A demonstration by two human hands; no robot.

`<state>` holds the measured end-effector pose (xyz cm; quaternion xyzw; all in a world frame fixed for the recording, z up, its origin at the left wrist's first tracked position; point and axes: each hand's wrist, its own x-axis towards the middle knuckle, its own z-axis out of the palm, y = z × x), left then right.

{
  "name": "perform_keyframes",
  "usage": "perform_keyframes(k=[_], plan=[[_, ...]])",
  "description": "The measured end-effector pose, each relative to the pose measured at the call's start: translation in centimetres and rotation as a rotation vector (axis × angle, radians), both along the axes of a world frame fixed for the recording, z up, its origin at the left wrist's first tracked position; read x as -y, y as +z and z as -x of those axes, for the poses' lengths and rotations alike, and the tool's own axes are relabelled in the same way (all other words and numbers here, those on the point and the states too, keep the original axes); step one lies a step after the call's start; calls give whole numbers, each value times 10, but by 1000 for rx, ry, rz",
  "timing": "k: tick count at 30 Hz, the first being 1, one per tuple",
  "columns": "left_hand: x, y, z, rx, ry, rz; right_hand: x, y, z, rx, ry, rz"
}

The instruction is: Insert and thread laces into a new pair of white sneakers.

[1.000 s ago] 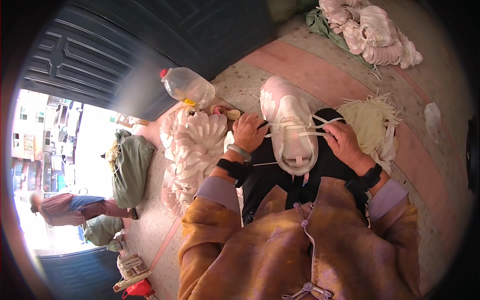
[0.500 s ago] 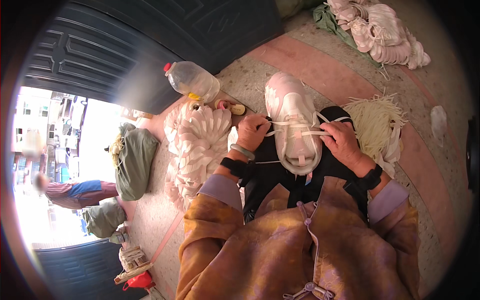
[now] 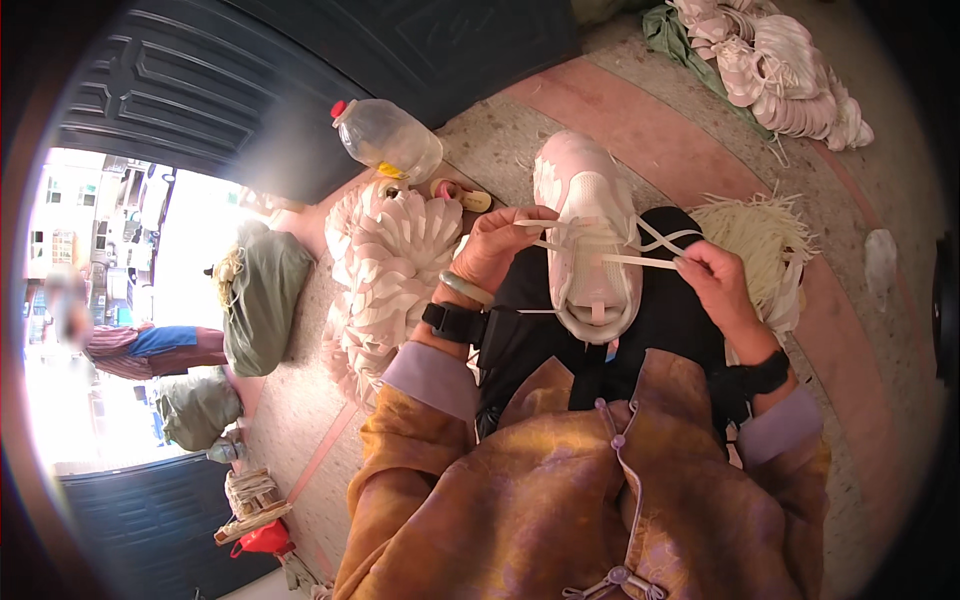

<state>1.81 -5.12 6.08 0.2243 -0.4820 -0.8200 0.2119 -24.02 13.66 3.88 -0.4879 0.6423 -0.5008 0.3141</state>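
A white sneaker (image 3: 590, 215) lies on my black-clad lap, toe pointing away from me. My left hand (image 3: 497, 245) pinches one end of its white shoelace (image 3: 655, 240) at the shoe's left side. At the right, the fingers of my right hand (image 3: 712, 283) are closed on the other lace end, pulled out sideways. The lace crosses over the tongue between both hands. Both wrists carry black straps; a pale bangle sits on the left wrist.
A stack of white sneakers (image 3: 385, 265) lies on the floor to my left, a bundle of pale laces (image 3: 765, 240) to my right. A plastic bottle (image 3: 385, 140) stands by a dark door. More shoes (image 3: 775, 70) are piled far right. Green sacks (image 3: 260, 295) and a person (image 3: 140, 345) are outside.
My hands have drawn apart, pulling the lace ends further out across the shoe. The view has shifted slightly, and the person outside has moved.
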Motion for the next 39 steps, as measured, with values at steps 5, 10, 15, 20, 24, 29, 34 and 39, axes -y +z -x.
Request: perform_keyframes(k=[5, 10, 15, 20, 24, 29, 34, 39], plan=[[-6, -9, 7, 265, 12, 211, -52, 23, 42, -85, -142, -81], [-20, -23, 15, 414, 53, 733, -107, -10, 105, -84, -345, -82], [-29, -31, 20, 390, 89, 808, -143, -86, 115, -131, -346, -259], [-41, -24, 14, 514, 294, 661, -75, -30, 64, -468, -63, -228], [-56, -1, 33, 469, 379, 1219, -17, 13, -2, -460, -15, 83], [-63, -3, 51, 605, 421, 1555, 26, 18, -59, -741, 126, 81], [-64, 1, 44, 673, 456, 1463, 30, 15, -66, -787, 117, -23], [-62, -15, 20, 697, 444, 1299, 23, 11, -54, -453, 56, 10]])
